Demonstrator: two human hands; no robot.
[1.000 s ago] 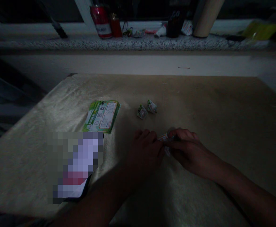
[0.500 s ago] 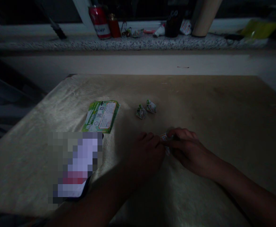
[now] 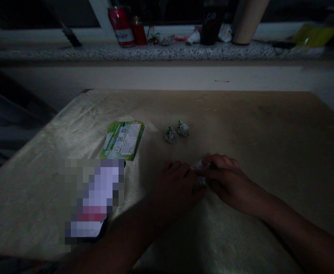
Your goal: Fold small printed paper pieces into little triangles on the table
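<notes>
Between my hands lies a small piece of printed paper (image 3: 197, 166), low over the table; most of it is hidden by fingers. My left hand (image 3: 178, 182) is closed at the paper's left side, its fingers curled in a row. From the right, my right hand (image 3: 226, 178) pinches the same piece, with the index finger stretched across it. Farther back sit two small folded printed pieces, one on the left (image 3: 171, 135) and one on the right (image 3: 183, 128), close together. Dim light blurs the details of the fingertips.
A green printed packet (image 3: 123, 140) lies to the left. In front of it is a phone (image 3: 98, 201), its lit screen pixelated, close to my left forearm. On the speckled windowsill (image 3: 167, 52) stand a red can (image 3: 121, 28), a dark cup (image 3: 210, 28) and a tall beige cylinder (image 3: 248, 23).
My left hand has shifted slightly left and its thumb side has spread, so more of the paper shows between the hands. The right hand has barely moved.
</notes>
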